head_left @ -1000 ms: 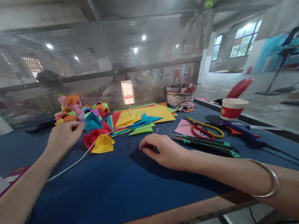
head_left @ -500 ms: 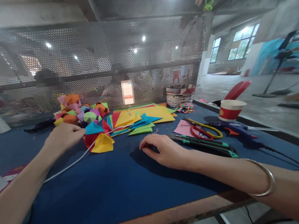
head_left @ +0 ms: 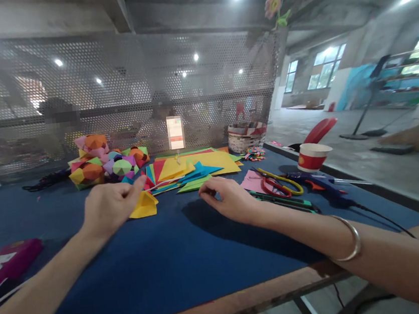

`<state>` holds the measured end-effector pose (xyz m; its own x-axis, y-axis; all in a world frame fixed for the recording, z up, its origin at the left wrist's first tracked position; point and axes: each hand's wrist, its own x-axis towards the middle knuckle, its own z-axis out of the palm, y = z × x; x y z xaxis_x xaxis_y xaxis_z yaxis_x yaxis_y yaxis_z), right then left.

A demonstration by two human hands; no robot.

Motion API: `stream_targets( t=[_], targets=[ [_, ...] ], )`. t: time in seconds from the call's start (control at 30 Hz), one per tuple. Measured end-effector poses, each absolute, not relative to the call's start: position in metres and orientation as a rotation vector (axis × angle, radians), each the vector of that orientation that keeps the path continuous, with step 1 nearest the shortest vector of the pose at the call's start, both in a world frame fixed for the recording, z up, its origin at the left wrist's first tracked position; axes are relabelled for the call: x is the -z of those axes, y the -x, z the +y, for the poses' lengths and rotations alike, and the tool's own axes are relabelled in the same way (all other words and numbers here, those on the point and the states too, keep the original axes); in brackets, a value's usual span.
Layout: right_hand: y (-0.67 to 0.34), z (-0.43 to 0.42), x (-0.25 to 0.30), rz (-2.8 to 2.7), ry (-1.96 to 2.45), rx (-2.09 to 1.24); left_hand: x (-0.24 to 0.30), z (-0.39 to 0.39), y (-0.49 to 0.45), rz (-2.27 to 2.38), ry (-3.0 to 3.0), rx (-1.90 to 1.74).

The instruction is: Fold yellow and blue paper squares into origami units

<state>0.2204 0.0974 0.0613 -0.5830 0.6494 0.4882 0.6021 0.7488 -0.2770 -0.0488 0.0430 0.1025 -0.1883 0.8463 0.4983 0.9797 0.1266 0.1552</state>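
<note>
My left hand [head_left: 111,208] is in front of the folded paper pieces, fingers curled and thumb stretched forward; whatever lies inside it is hidden. Beyond its thumb shows a yellow folded paper piece [head_left: 146,204], with red and blue folded paper partly covered by the hand. My right hand [head_left: 231,200] hovers just over the blue table mat [head_left: 161,268], thumb and fingers bent together, with nothing visible between them. Behind both hands lies a stack of coloured paper [head_left: 227,160]. Close to the right hand are a pink paper sheet [head_left: 251,182] and a green-and-black cutter [head_left: 286,199].
Folded paper balls [head_left: 90,171] are heaped at back left, with a phone [head_left: 175,132] upright behind the paper stack. Scissors [head_left: 291,180], a glue gun [head_left: 322,184], a paper cup [head_left: 312,158] and a woven basket [head_left: 247,137] stand or lie right. A purple object [head_left: 20,256] is left.
My left hand has moved right and nearer, away from the blue folded piece, and now covers part of the folded papers. The right hand has barely moved. The view has turned slightly.
</note>
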Motion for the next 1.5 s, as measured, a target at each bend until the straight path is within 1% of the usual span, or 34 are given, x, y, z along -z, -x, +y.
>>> stream_targets(
  t=[0.2, 0.37, 0.57, 0.73, 0.83, 1.03, 1.2, 1.37, 1.5],
  targets=[
    [-0.221, 0.162, -0.078, -2.41, 1.142, 0.117, -0.078, 0.039, 0.03, -1.842, 2.149, 0.752],
    [-0.21, 0.194, -0.08, -2.47, 1.196, 0.307, -0.077, 0.042, 0.035, -1.816, 2.199, 0.889],
    [-0.204, 0.192, -0.083, -2.474, 1.148, 0.448, -0.084, 0.04, 0.035, -1.864, 2.23, 1.011],
    [-0.21, 0.165, -0.096, -2.355, 1.054, 0.479, -0.084, 0.041, 0.034, -1.923, 2.349, 1.192],
    [-0.208, 0.134, -0.097, -2.307, 1.0, 0.422, -0.082, 0.044, 0.029, -2.016, 2.465, 1.409],
    [-0.197, 0.069, -0.077, -2.289, 0.849, 0.213, -0.082, 0.035, 0.009, -2.225, 2.637, 1.994],
    [-0.199, 0.046, -0.072, -2.235, 0.744, 0.005, -0.078, 0.025, 0.002, -2.338, 2.686, 2.193],
    [-0.209, 0.062, -0.075, -2.114, 0.804, -0.226, -0.08, 0.027, 0.002, -2.462, 2.736, 2.302],
    [-0.216, 0.076, -0.069, -2.138, 0.818, -0.302, -0.084, 0.027, 0.0, -2.551, 2.718, 2.351]
  ],
)
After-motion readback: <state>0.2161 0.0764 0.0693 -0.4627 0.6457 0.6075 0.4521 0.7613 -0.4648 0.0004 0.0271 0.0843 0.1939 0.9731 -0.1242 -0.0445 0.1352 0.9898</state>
